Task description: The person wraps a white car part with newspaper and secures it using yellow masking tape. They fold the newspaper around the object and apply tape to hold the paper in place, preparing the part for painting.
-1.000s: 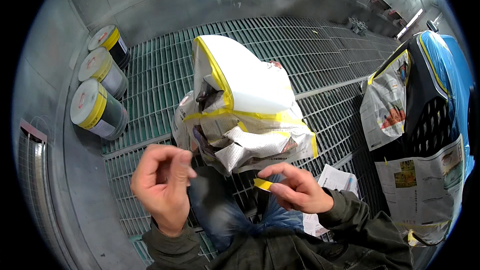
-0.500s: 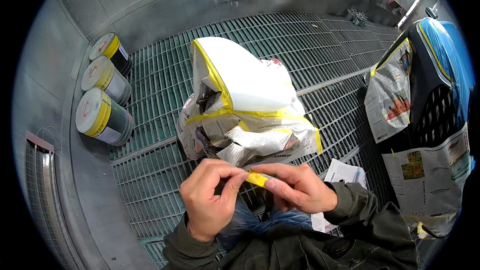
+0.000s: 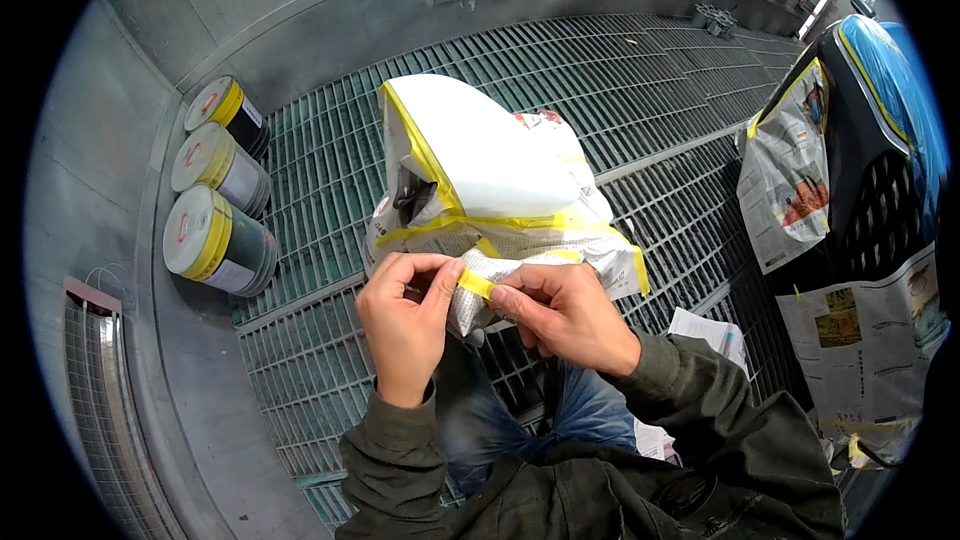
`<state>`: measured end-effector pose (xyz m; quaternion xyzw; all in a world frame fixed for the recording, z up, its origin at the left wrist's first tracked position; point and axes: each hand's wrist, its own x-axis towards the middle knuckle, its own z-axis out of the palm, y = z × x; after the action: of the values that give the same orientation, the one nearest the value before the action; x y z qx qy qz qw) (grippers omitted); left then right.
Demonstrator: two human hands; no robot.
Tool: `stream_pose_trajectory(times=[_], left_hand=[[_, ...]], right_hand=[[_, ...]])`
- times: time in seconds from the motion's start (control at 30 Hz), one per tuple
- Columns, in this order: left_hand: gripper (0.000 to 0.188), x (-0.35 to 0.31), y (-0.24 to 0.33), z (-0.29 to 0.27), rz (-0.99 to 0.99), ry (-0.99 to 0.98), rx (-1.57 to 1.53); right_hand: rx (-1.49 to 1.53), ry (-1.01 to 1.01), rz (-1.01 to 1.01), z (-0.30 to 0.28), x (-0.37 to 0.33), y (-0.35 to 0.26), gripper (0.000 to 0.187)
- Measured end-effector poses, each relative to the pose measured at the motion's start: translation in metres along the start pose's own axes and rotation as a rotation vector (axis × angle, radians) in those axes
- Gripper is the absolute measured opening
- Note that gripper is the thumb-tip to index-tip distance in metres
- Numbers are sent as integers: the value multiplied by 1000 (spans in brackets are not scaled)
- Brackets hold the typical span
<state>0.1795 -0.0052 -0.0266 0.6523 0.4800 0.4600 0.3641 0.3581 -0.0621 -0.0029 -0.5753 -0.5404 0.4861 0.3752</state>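
Between my two hands a short strip of yellow masking tape (image 3: 476,285) is stretched. My left hand (image 3: 402,315) pinches its left end between thumb and forefinger. At the other end, my right hand (image 3: 570,315) grips the tape the same way. Both hands are over the near edge of crumpled newspaper (image 3: 462,242) wrapped round a white curved panel (image 3: 510,150). Yellow tape runs along the panel's left and lower borders, joining the paper to it. Some of the paper is hidden behind my fingers.
Three pails (image 3: 205,235) with yellow bands stand along the left wall. On the right is a black part (image 3: 870,130) masked with newspaper (image 3: 860,350) and blue film (image 3: 885,70). Loose newspaper (image 3: 708,335) lies on the metal grating floor (image 3: 330,160), right of my knees.
Both hands have moved forward with the tape, from in front of my lap to the near edge of the newspaper. The tape stays pinched between them.
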Motion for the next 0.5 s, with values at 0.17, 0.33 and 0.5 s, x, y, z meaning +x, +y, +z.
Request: stream_pose_trajectory(times=[0.17,0.33,0.5], left_hand=[[10,0,-4,1,-169,-44,-220],[14,-10,12,3,143,-35,-19],[14,-10,5,10,260,38,90]], right_hand=[[-31,70,-32,7,0,6,27],[-33,96,-63,8,1,9,26],[150,110,-61,16,1,13,23]])
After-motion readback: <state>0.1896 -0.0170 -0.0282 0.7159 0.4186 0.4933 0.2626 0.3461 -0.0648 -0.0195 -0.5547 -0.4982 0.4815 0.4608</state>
